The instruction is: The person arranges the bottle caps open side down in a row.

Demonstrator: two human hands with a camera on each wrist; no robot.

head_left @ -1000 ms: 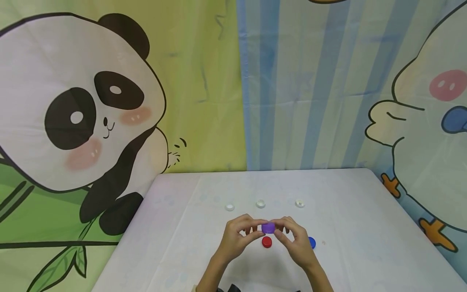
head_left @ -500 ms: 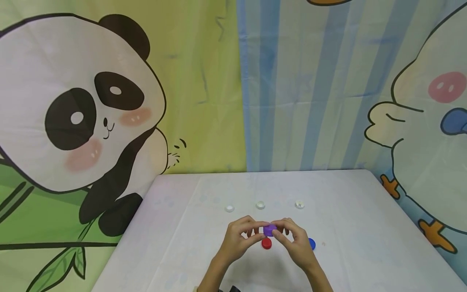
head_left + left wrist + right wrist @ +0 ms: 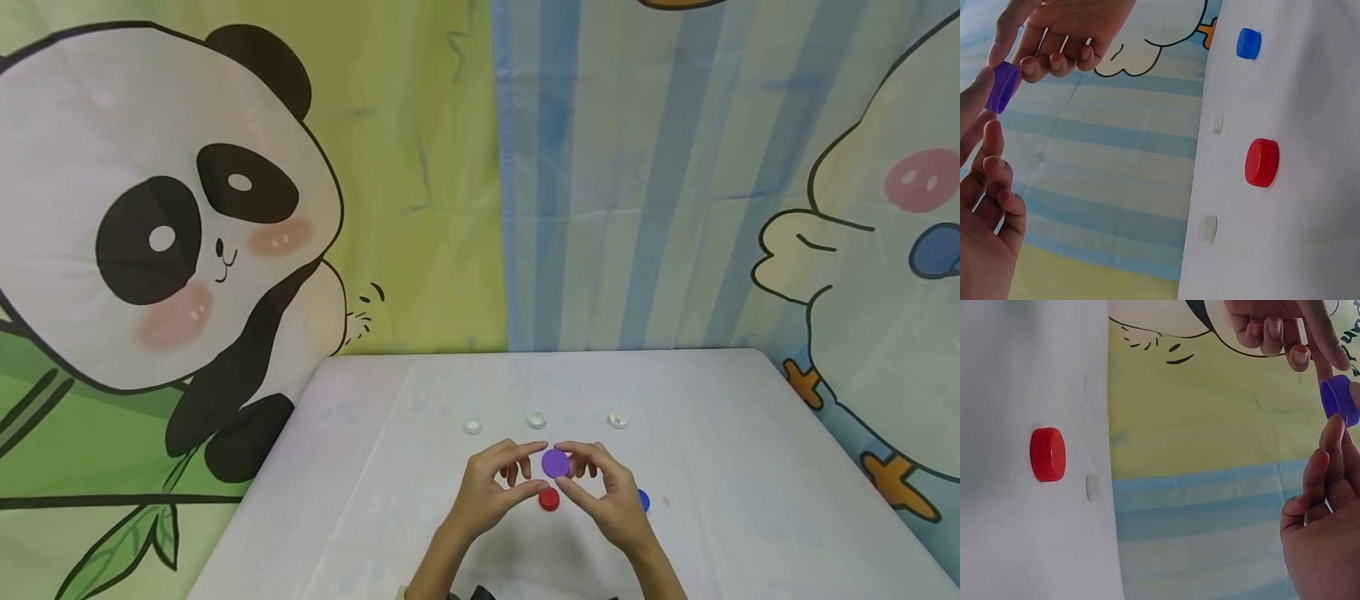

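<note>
Above the white table, a purple bottle cap is held between my two hands, its flat top turned toward the head view. The right hand pinches it with thumb and index finger. Its hollow side shows in both wrist views. At the cap's other side, the left hand has thumb and index finger spread, the tips right by its edge with a narrow gap in the head view. On the table below lies a red cap. A blue cap is partly hidden behind the right hand.
Farther back on the white table lie a white cap at left, a white ring-like cap in the middle and another white cap at right. A printed curtain hangs behind the table.
The purple cap has tilted from side-on to face-on toward the head view. The left fingertips have come slightly away from it. The caps on the table have not moved.
</note>
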